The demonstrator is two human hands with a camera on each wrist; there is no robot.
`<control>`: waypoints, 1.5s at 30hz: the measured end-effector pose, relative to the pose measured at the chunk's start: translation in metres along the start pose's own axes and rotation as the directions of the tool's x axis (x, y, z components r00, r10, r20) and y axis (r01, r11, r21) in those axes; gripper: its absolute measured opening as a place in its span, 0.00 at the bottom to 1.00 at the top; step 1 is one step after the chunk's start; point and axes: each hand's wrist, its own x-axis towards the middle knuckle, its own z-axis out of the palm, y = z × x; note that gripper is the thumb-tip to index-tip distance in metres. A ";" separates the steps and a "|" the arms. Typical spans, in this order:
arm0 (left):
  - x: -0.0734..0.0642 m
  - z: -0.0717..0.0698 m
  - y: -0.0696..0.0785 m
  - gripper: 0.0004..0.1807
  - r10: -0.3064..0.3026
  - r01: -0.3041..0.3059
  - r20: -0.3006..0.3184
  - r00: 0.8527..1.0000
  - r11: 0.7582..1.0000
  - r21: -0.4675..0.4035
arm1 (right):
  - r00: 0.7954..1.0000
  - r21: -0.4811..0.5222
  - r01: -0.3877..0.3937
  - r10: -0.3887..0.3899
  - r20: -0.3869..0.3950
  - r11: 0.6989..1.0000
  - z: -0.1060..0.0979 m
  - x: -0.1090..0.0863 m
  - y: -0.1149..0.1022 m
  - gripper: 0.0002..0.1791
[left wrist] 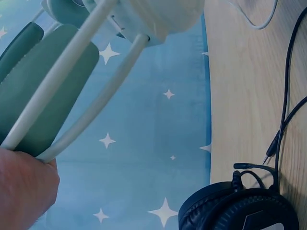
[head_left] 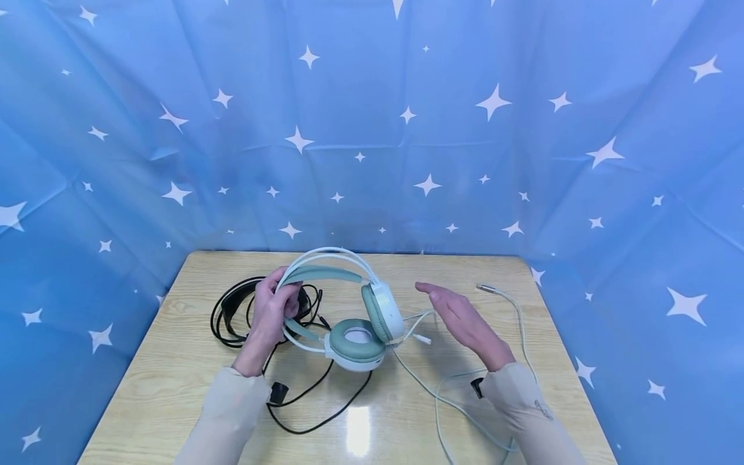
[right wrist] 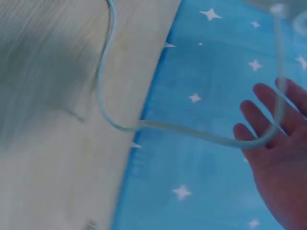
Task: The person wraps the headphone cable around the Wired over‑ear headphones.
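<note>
we see the left hand (head_left: 270, 313) clamped on the headband (head_left: 322, 273) of the white-and-green headset (head_left: 374, 313), which is raised above the table (head_left: 168, 387). the right hand (head_left: 467, 326), fingers straight, is apart from its ear cups. near the left hand, the black headset (head_left: 234, 303) lies on the table.

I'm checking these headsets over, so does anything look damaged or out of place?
Nothing visible looks spilled or broken. Only the cables look untidy: the black cable and the pale cable sprawl in loose curves across the wooden tabletop instead of lying neatly coiled.
</note>
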 end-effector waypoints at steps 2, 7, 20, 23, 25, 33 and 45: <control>0.000 -0.002 0.002 0.11 0.007 -0.007 -0.007 1.000 1.000 -0.017 | 0.998 0.024 -0.059 0.058 0.012 0.998 0.004 0.002 0.011 0.32; -0.001 -0.007 0.005 0.12 0.021 -0.024 -0.063 0.998 0.998 -0.054 | 0.980 0.097 -0.195 0.190 0.061 0.976 0.013 -0.002 0.039 0.38; 0.004 -0.010 -0.001 0.07 0.111 -0.102 -0.331 0.937 0.994 0.046 | 0.997 0.076 0.045 -0.049 0.052 0.996 -0.005 -0.036 0.003 0.17; 0.005 -0.009 -0.001 0.06 0.133 -0.116 -0.361 0.923 0.991 0.069 | 0.991 0.071 0.100 -0.105 0.079 0.993 -0.010 -0.041 -0.008 0.15; 0.006 -0.010 0.000 0.06 0.146 -0.132 -0.391 0.909 0.989 0.063 | 0.993 0.101 0.082 -0.090 0.077 0.992 -0.015 -0.044 -0.010 0.15; 0.008 -0.020 0.007 0.09 0.205 -0.213 -0.499 0.842 0.976 0.040 | 0.993 -0.051 -0.120 0.119 -0.015 0.991 -0.033 -0.048 0.006 0.10; 0.002 -0.014 -0.009 0.13 0.469 -0.220 -0.340 0.815 0.794 0.567 | 0.961 -0.152 0.275 -0.274 0.028 0.949 -0.023 -0.025 -0.061 0.09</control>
